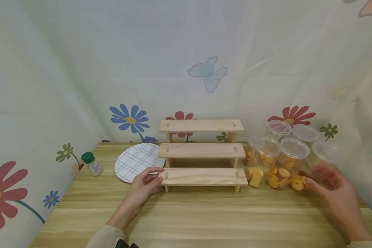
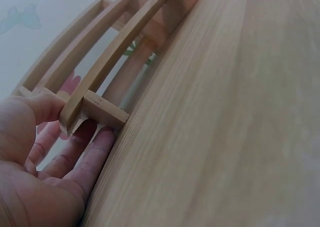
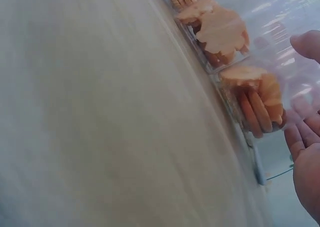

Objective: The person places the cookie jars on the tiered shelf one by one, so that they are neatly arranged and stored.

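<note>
Apparently, the step in hand is a reach for the rightmost jar (image 1: 325, 151) with the right hand (image 1: 334, 189), while the left hand (image 1: 142, 186) steadies the three-tier wooden shelf (image 1: 201, 151). The left grips the near-left end of the lowest tier (image 1: 203, 176) between thumb and fingers; the right is spread, its thumb well apart from its fingers, and I cannot tell whether it touches the plastic. That jar stands on the table (image 1: 189, 220) to the right of the shelf, grouped closely with other clear jars (image 1: 294, 148), and has biscuits (image 1: 297, 183) in its bottom. A firm hold would seem to call for bringing thumb and fingers together round its wall without knocking its neighbours. Only the head view gives the whole layout, including a green-capped bottle (image 1: 94, 167) and a round checked mat (image 1: 136, 163) left of the shelf, yet there the right hand covers part of the jar. The right wrist view shows biscuits low behind clear plastic. The left wrist view shows fingers tucked under the lowest tier, by its leg (image 2: 104, 109), a hold mostly hidden from above.
</note>
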{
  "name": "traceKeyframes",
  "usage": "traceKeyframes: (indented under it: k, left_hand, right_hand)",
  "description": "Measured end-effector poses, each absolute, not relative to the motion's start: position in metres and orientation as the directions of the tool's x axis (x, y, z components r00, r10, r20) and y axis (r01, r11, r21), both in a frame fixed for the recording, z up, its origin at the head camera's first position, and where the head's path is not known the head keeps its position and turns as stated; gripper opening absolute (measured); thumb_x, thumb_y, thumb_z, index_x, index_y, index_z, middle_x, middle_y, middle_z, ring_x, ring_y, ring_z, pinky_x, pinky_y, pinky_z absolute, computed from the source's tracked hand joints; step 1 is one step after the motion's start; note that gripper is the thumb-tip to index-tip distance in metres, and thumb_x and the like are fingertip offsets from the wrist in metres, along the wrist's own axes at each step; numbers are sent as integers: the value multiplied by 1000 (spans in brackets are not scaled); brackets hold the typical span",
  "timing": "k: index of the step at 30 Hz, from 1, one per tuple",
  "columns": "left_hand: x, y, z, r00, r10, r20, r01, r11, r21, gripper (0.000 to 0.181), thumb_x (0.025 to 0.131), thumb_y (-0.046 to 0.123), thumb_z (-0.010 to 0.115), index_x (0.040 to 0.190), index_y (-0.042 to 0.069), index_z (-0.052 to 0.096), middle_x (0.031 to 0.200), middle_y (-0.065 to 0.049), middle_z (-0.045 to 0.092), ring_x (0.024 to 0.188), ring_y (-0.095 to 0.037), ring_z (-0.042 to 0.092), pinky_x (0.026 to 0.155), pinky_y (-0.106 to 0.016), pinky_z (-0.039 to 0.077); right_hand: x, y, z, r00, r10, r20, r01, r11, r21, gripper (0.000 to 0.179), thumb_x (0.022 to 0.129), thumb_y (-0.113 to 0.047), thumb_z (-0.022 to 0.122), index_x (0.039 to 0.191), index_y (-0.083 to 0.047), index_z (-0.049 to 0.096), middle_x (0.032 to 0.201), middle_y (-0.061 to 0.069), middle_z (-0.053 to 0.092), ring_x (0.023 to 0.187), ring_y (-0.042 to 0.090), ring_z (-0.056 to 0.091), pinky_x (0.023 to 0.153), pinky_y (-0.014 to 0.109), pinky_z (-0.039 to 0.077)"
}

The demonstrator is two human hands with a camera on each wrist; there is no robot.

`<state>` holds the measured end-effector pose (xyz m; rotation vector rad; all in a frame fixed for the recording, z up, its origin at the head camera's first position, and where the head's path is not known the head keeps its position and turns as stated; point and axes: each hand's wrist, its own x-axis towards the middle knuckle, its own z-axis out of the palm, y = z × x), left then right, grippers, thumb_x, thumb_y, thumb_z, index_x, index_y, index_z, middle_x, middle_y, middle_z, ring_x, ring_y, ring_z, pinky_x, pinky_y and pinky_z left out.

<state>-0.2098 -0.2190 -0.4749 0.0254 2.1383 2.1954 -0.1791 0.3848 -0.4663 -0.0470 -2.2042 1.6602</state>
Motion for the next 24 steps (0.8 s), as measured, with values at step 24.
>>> traceKeyframes:
  k: [24]
  left_hand:
    - [-211,-219,-474,-997,45,-61,-62,-16,998,39,106,4,75,143,0,66,119,-18,73,108,-23,74,95,-42,69]
  right_hand:
    - [-186,396,-371,-754,253,606,-450,472,-758,57,101,17,68,153,-7,63,127,-24,71,110,-4,63,99,5,44]
